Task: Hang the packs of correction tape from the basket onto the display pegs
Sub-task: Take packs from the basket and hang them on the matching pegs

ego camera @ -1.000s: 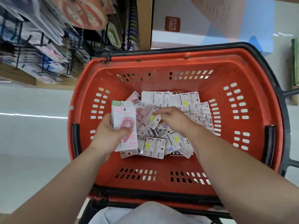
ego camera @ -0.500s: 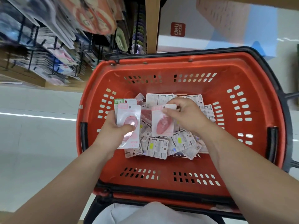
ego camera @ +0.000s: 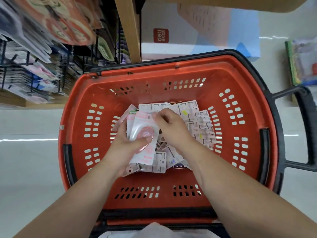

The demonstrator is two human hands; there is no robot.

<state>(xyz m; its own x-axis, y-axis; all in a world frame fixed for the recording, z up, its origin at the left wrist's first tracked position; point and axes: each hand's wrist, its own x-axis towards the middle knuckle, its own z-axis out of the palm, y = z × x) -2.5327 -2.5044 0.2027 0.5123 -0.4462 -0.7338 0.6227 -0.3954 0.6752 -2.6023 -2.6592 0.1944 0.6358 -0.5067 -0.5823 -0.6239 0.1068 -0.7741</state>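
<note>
While the left hand (ego camera: 125,148) grips a small stack of pink packs (ego camera: 145,133) over the basket (ego camera: 75,117) and the right hand (ego camera: 171,127) pinches the front card's top edge, slick blisters could slide apart and spill.

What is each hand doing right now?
Left hand: holds a stack of packs over the basket.
Right hand: pinches the top edge of the front pack.
</note>
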